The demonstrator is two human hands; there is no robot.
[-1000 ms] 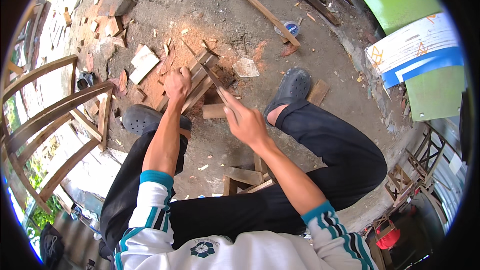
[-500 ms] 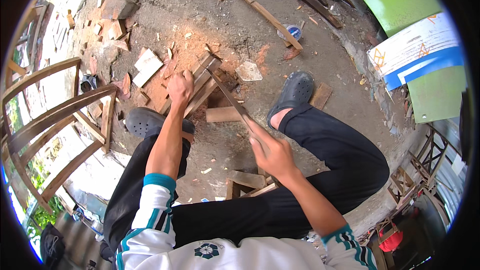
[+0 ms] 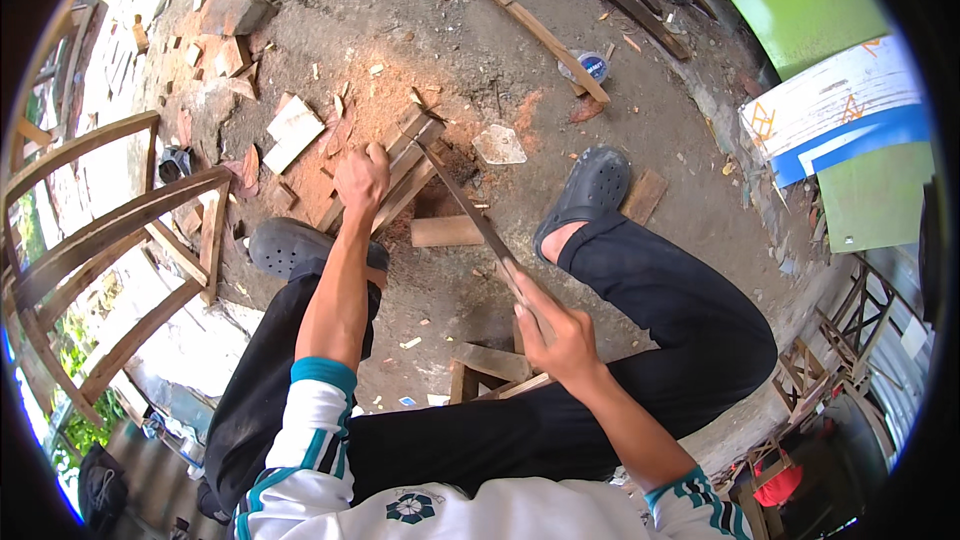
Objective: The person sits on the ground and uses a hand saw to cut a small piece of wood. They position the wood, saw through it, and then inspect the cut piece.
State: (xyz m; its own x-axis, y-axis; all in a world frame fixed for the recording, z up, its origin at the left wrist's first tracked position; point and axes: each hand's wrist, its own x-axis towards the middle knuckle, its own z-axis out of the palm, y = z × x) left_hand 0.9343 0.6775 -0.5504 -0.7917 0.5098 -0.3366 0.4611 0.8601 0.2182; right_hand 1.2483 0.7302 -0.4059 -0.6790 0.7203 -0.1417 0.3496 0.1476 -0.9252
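My right hand (image 3: 562, 332) is closed round the handle end of a narrow handsaw (image 3: 468, 204). The saw's blade slants up and left, and its tip lies at the upper end of a wooden piece (image 3: 412, 180). My left hand (image 3: 361, 180) is a fist on that wood, left of the blade, with its fingers curled over it. The wood lies at a slant between my feet, propped above the ground. Under and beside it is a short wooden block (image 3: 446, 231). Orange sawdust (image 3: 372, 90) covers the ground just beyond.
A curved wooden frame (image 3: 120, 230) stands at the left. Offcuts (image 3: 294, 134) and a stone block (image 3: 236, 10) lie at the far left. A long wooden strip (image 3: 510, 8) runs across the far side, near a round tub (image 3: 592, 66). Coloured panels (image 3: 850, 130) lean at the right.
My right hand has drawn the saw slightly back toward me, down and to the right. The left hand has stayed on the wood.
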